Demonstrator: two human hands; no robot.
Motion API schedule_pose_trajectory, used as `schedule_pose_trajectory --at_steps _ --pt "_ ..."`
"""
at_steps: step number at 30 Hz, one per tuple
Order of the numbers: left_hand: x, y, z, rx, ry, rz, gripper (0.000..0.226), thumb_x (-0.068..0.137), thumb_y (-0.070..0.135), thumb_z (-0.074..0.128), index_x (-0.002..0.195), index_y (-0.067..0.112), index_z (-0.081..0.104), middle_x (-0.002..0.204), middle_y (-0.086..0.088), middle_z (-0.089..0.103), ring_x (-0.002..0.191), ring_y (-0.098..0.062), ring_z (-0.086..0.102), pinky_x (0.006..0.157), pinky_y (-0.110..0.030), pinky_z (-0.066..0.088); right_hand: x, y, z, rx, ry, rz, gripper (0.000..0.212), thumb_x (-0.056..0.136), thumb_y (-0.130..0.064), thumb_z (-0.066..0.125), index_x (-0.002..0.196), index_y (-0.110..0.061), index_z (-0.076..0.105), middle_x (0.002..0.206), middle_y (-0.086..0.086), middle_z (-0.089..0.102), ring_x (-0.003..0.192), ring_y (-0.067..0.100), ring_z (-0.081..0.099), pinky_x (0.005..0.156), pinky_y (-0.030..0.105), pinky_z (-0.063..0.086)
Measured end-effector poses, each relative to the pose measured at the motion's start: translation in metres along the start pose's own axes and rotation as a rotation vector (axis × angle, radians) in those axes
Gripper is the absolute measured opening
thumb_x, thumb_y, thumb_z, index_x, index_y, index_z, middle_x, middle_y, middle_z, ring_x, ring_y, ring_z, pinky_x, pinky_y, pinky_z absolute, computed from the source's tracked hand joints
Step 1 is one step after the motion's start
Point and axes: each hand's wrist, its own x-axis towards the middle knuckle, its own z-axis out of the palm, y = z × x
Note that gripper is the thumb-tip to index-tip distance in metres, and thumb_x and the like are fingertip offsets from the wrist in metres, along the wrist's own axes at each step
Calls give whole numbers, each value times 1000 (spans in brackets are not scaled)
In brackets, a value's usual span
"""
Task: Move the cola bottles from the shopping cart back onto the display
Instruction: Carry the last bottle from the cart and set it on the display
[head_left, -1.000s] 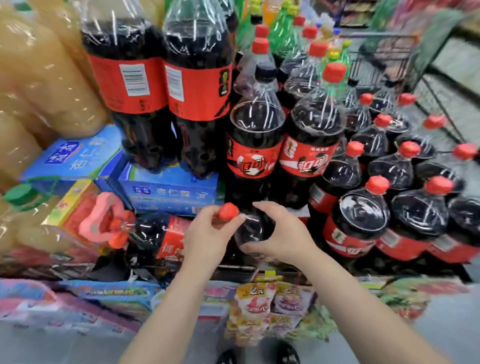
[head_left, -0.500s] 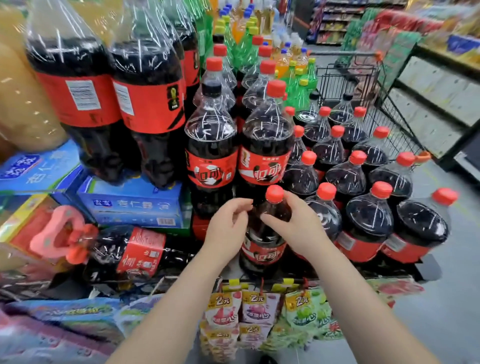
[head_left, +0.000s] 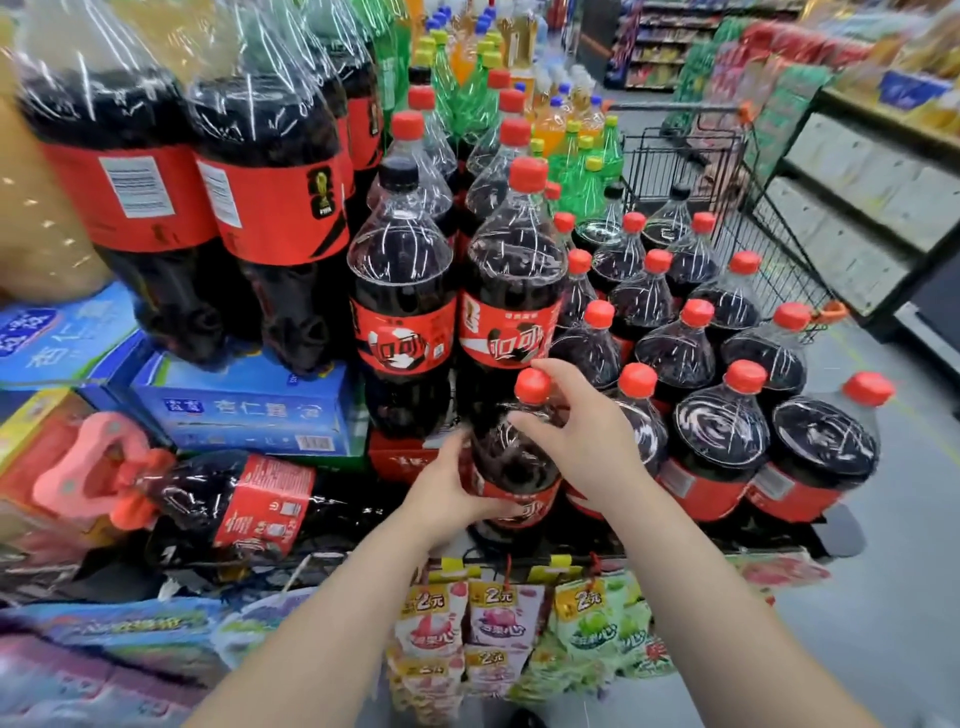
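Note:
A cola bottle (head_left: 511, 462) with a red cap and red label stands upright at the front of the display (head_left: 649, 545), between my two hands. My left hand (head_left: 449, 491) grips its lower body on the left side. On the right, my right hand (head_left: 576, 431) wraps its shoulder, fingers near the cap. Several other red-capped cola bottles (head_left: 719, 431) stand in rows to the right and behind. The black wire shopping cart (head_left: 727, 171) stands behind the display at the upper right; what it holds is hidden by the bottles.
Shrink-wrapped cola packs (head_left: 197, 171) sit on blue cartons (head_left: 244, 410) at the left. A wrapped cola pack (head_left: 228, 504) with a pink handle lies on its side at lower left. Snack packets (head_left: 498, 623) hang below the display edge. An aisle and shelves (head_left: 857, 171) run along the right.
The bottle went from tilted and low to standing upright at the display's front. My left hand slid from the cap down to the lower body; the view shifted left and pulled back.

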Motion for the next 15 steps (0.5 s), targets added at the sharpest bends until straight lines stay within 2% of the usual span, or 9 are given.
schedule_pose_trajectory --at_steps 3,6,9,12,15 --pt "3 2 -4 35 -48 -18 112 65 35 87 150 24 15 147 1 41 134 -19 40 94 -19 31 3 0 2 -14 4 3 55 81 -40 72 130 -35 47 112 -10 64 101 16 59 84 34 48" --pt "9 -4 -6 19 -91 -23 114 66 36 86 151 27 12 147 2 41 134 -17 40 97 -21 34 7 1 7 -63 5 -21 55 80 -38 73 129 -32 47 115 -7 61 107 16 56 86 34 47" --pt "9 -13 -8 -41 -113 -34 112 62 39 87 151 28 19 146 7 40 133 -15 41 108 -28 35 6 -4 16 -175 195 -185 58 76 -29 76 128 -18 53 118 4 55 112 24 50 94 33 41" --pt "6 -30 -17 -205 24 -13 79 66 25 86 134 20 47 133 -5 59 113 -16 61 102 -39 48 4 -20 32 -140 360 -492 37 76 -19 73 110 -8 66 103 8 63 100 27 58 87 37 45" --pt "-8 -48 -45 -346 208 -6 47 72 16 79 114 15 59 112 -11 68 100 -23 67 95 -37 53 2 -38 59 -63 297 -627 26 77 -16 70 101 -8 69 97 8 66 95 27 61 81 39 47"
